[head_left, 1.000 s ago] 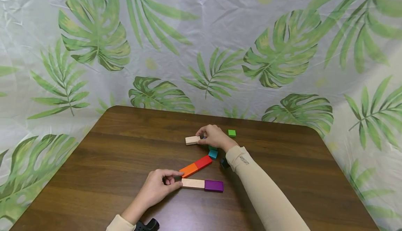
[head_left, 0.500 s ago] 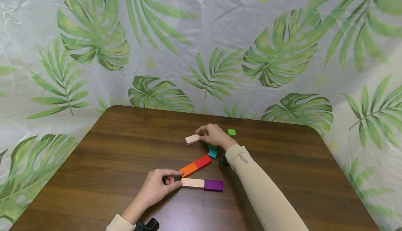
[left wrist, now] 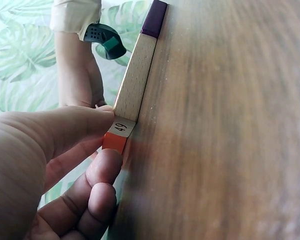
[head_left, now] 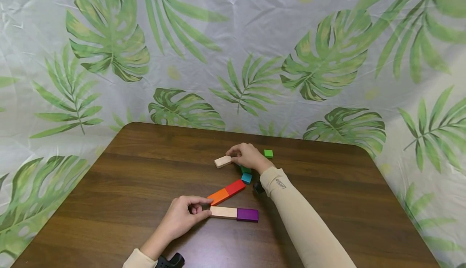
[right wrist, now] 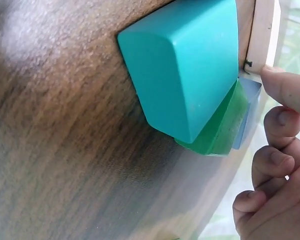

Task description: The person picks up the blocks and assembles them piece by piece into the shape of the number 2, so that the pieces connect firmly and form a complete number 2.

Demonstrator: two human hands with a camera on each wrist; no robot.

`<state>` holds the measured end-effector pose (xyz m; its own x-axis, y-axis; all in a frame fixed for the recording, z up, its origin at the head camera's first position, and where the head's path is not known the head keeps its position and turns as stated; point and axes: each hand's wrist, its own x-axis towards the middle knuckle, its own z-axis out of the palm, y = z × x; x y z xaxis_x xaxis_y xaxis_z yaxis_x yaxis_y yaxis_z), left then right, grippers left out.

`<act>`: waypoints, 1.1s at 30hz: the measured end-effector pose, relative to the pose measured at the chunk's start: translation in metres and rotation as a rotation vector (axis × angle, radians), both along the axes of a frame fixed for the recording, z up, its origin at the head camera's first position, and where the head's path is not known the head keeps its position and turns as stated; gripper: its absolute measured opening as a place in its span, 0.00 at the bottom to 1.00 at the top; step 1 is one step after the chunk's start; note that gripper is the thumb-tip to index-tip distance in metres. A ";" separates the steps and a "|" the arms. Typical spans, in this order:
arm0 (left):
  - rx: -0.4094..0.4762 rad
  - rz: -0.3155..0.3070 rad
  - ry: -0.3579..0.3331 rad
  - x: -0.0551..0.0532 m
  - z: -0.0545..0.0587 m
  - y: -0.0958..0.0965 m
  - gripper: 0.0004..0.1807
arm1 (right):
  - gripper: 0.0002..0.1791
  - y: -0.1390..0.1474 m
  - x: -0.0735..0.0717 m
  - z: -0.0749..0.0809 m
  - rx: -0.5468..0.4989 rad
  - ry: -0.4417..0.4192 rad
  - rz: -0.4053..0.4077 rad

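Observation:
My left hand rests low on the table. Its straight thumb touches the left end of a plain wooden block, its forefinger reaches the orange block, and the other fingers are curled. A purple block adjoins the plain one; a red block adjoins the orange. Farther back, my right hand pinches the right end of another plain wooden block. Beneath that hand lie a teal block, a dark green block and a blue block, the last hidden in the head view.
A bright green block lies alone beyond the right hand. The brown wooden table has its far edge near a hanging leaf-patterned cloth. Dark wrist devices sit below both hands.
The plain block at the right hand has turned slightly, and that hand has shifted a little with it. The left hand and the blocks near it have stayed put.

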<state>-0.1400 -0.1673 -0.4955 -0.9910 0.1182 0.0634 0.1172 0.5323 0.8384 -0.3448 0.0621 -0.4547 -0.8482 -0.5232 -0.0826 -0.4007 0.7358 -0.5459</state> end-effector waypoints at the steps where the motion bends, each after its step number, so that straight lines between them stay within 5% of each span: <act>1: 0.001 0.000 0.002 0.000 0.000 0.000 0.11 | 0.14 0.000 0.000 0.000 -0.001 0.002 0.000; 33: -0.004 0.002 0.019 0.000 -0.001 0.000 0.11 | 0.14 0.000 0.000 0.005 0.008 -0.019 0.008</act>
<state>-0.1395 -0.1670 -0.4960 -0.9898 0.1166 0.0822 0.1324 0.5362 0.8337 -0.3445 0.0626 -0.4497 -0.8423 -0.5291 -0.1026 -0.3961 0.7368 -0.5479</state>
